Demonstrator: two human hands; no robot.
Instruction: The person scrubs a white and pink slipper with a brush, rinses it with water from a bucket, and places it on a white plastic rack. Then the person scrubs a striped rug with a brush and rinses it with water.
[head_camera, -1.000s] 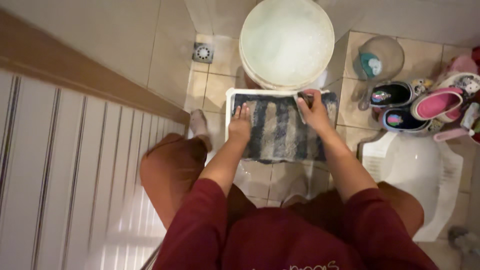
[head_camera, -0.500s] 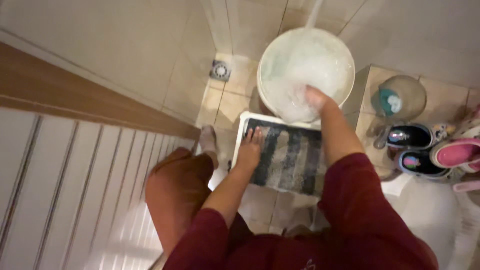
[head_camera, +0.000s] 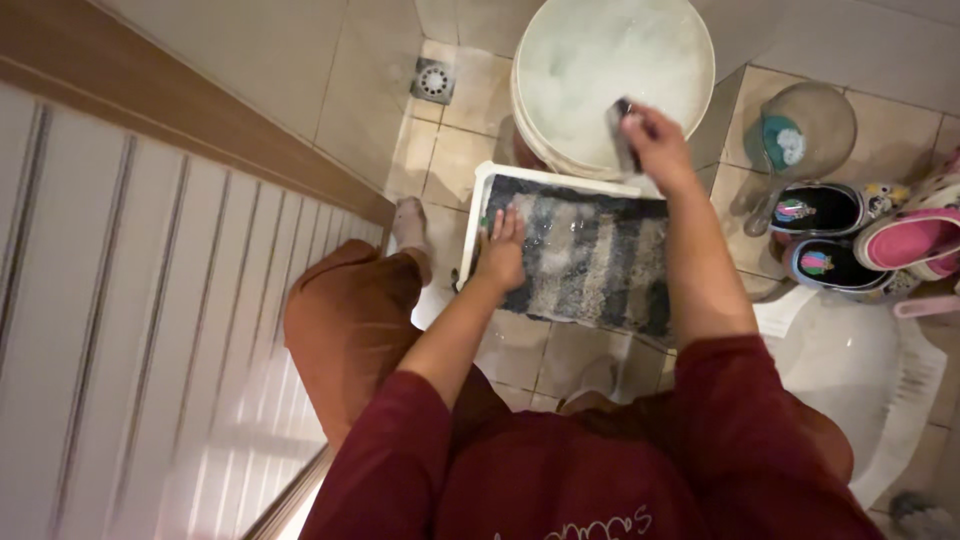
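Tiled bathroom floor (head_camera: 455, 160): left hand (head_camera: 500, 250) flat on striped mat (head_camera: 590, 255), right hand (head_camera: 655, 145) gripping dark brush (head_camera: 622, 128) over foamy bucket (head_camera: 610, 60)

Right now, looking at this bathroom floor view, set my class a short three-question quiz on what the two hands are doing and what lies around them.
1. True or false: the left hand lies flat on the striped mat.
2. Multiple choice: the right hand holds a dark brush above which thing? A) the floor drain B) the white bucket of foamy water C) the dark shoes
3. Fill in: the mat lies on a white ____ with a raised rim.

Key
1. True.
2. B.
3. Tray.
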